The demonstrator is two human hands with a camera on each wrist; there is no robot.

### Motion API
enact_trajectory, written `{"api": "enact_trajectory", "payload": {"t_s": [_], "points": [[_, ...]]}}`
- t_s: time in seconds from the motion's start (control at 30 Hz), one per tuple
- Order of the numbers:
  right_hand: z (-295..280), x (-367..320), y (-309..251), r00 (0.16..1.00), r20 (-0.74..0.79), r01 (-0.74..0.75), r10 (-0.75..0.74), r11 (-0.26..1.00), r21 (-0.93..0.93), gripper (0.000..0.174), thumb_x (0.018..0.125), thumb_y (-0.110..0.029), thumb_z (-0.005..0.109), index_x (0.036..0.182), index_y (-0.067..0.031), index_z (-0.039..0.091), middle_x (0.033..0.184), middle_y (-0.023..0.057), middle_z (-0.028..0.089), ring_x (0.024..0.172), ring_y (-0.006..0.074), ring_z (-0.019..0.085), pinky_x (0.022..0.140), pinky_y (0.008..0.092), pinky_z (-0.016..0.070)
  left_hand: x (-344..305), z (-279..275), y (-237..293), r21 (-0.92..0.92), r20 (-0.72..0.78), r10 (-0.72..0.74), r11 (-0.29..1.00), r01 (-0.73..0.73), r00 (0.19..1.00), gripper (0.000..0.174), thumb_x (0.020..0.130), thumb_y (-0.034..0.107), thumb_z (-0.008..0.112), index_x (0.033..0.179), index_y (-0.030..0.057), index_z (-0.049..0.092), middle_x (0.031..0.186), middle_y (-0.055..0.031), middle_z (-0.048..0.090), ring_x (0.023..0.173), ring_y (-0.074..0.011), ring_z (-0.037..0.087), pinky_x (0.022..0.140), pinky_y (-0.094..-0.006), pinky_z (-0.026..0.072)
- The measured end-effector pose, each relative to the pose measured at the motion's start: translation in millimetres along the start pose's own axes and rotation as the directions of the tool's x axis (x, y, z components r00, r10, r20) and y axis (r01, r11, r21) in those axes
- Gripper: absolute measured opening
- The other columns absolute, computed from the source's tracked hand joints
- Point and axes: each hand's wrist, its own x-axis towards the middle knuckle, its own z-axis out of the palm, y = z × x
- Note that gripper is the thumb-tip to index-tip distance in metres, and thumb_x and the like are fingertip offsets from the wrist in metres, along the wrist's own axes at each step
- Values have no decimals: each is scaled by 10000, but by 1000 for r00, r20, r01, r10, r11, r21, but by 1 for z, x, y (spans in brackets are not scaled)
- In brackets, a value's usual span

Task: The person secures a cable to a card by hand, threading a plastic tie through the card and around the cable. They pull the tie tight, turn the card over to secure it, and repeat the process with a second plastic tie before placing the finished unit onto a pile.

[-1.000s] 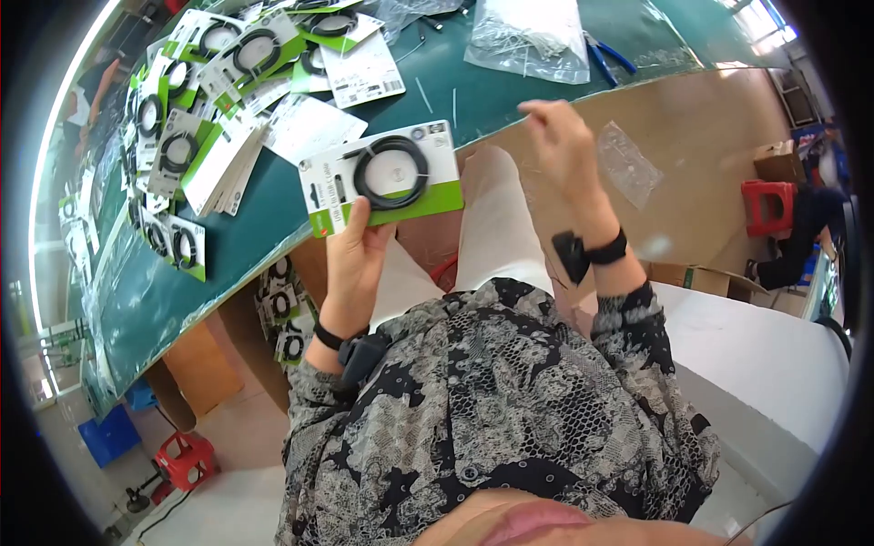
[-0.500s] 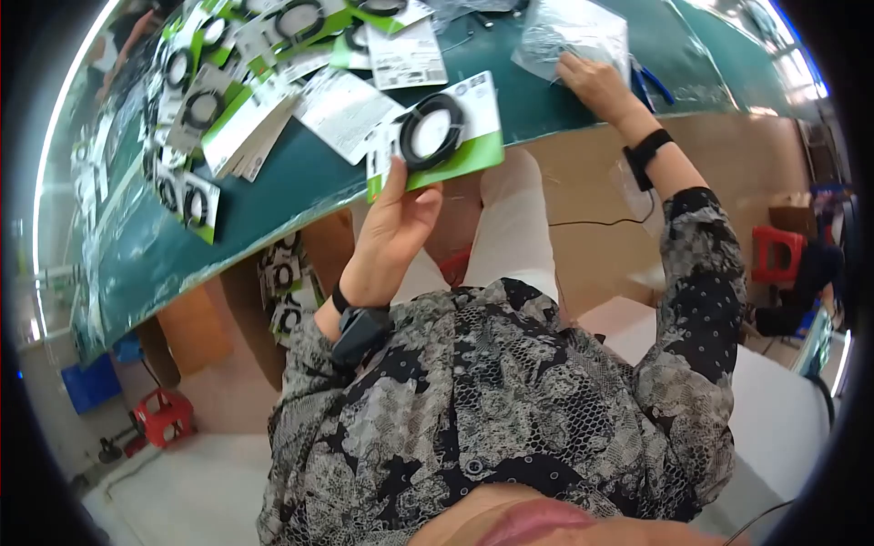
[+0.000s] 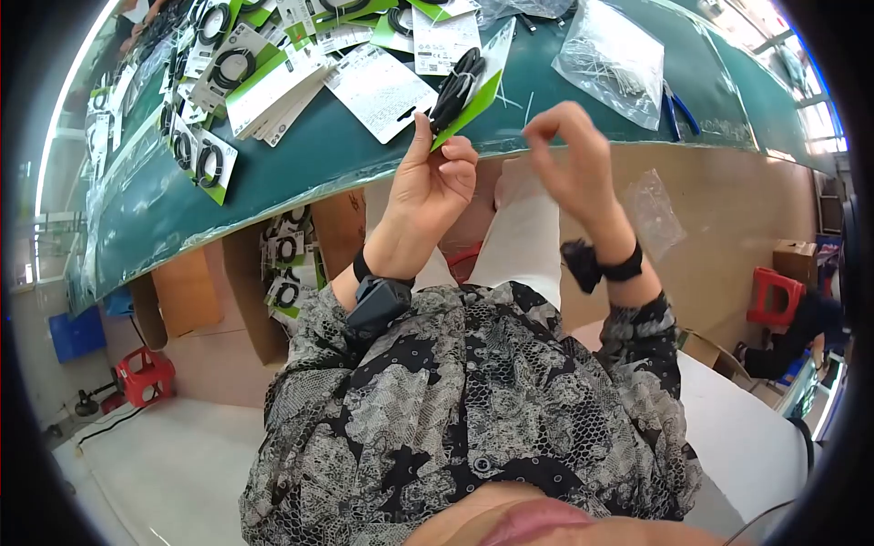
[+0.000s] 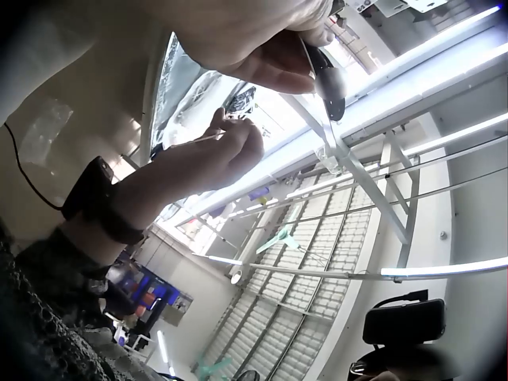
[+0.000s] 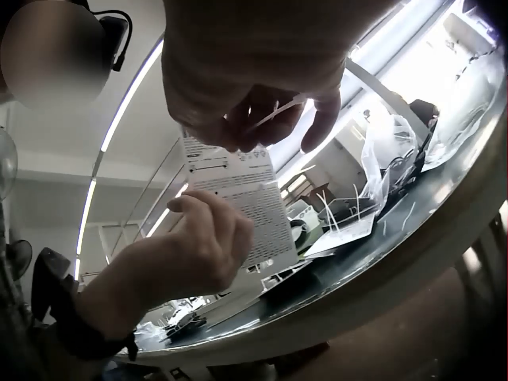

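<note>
My left hand (image 3: 426,193) pinches a carded USB-C cable pack (image 3: 482,102) by its lower end, just over the table's near edge. The pack is turned nearly edge-on in the head view, with its coiled black cable (image 3: 458,88) facing left. In the right wrist view the printed back of the card (image 5: 250,210) shows. To the right of the pack, apart from it, is my right hand (image 3: 583,168), fingers bent. Between its fingers the right wrist view shows a thin white cable tie (image 5: 278,113).
Many carded cables (image 3: 232,68) are heaped on the green table (image 3: 273,191) at the left, beside a stack of cards (image 3: 278,100). A clear bag of white ties (image 3: 610,64) lies at the back right, with blue-handled pliers (image 3: 681,114) next to it. Two loose ties lie near the pack.
My right hand reached to the bag of ties, then came back toward the pack holding a tie. My left hand has turned the pack from face-up to nearly edge-on.
</note>
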Motion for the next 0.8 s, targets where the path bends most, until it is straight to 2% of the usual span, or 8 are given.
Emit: {"api": "enact_trajectory", "payload": {"t_s": [0.07, 0.13, 0.17, 0.27, 0.43, 0.8], "points": [[8, -4, -25, 1000, 31, -8, 7, 999, 35, 148, 702, 70, 637, 815, -18, 595, 718, 62, 553, 668, 209, 546, 634, 294, 452, -2, 1, -2, -72, 29, -12, 997, 14, 1000, 258, 847, 261, 664, 924, 30, 580, 747, -42, 524, 678, -127, 516, 498, -192, 452], [13, -6, -43, 995, -60, 70, -79, 988, -136, 168, 672, 52, 671, 795, -44, 608, 702, 43, 538, 667, 198, 531, 662, 302, 440, -4, 2, -5, -210, 94, -47, 975, 66, 994, 246, 866, 215, 652, 900, -12, 563, 716, -45, 495, 647, -121, 507, 477, -189, 451], [15, -6, -48, 987, -103, 97, -123, 969, -226, 178, 656, 43, 688, 785, -57, 615, 694, 34, 530, 666, 193, 523, 676, 305, 434, -5, 3, -6, -205, 82, -51, 976, 67, 995, 246, 866, 215, 652, 900, -12, 563, 716, -45, 495, 647, -121, 507, 477, -189, 451], [19, -2, -59, 978, -115, 132, -176, 940, -315, 178, 643, 4, 704, 778, -84, 627, 688, 16, 520, 667, 185, 510, 723, 315, 415, -7, 9, -9, -389, 181, -98, 907, 163, 978, 157, 873, 88, 611, 872, -54, 543, 719, -66, 499, 606, -126, 526, 450, -193, 452], [28, 0, -60, 970, -90, 174, -225, 906, -385, 161, 645, -63, 711, 781, -114, 642, 672, -5, 498, 673, 174, 501, 792, 333, 387, -9, 12, -13, -433, 168, -115, 884, 178, 979, 96, 864, 22, 568, 868, -70, 538, 714, -80, 496, 570, -128, 538, 428, -204, 449], [29, 0, -61, 967, -90, 192, -237, 916, -353, 152, 644, -98, 694, 789, -113, 651, 671, -12, 488, 673, 168, 500, 792, 321, 380, -9, 6, -14, -371, 173, -76, 919, 136, 982, 126, 872, 49, 577, 890, -71, 544, 717, -96, 521, 567, -113, 539, 413, -183, 434]]}}
